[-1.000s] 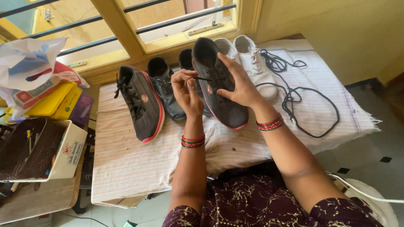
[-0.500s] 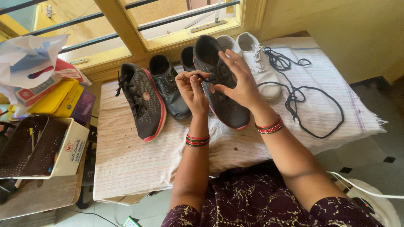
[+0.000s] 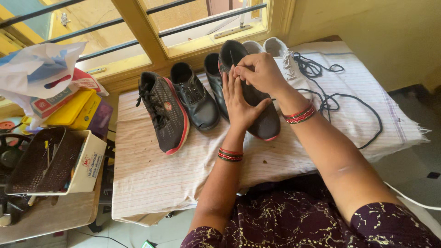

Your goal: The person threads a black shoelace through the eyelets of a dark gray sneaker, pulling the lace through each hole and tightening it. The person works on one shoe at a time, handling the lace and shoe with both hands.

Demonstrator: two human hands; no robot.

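Observation:
A dark grey sneaker with a red sole edge lies on the striped cloth, toe toward me. My left hand rests flat on its upper, fingers straight and thumb across the shoe. My right hand curls over the lace area near the shoe's opening, fingertips pinched there. What the fingertips pinch is hidden. The matching sneaker, laced in black, lies to the left.
Two black leather shoes stand between the sneakers. White sneakers and loose black laces lie at the back right. To the left are a white box with a dark mesh basket, yellow boxes and a plastic bag.
My left hand has gone from pinching at the laces to lying flat on the sneaker. My right hand has shifted from the shoe's side to its top.

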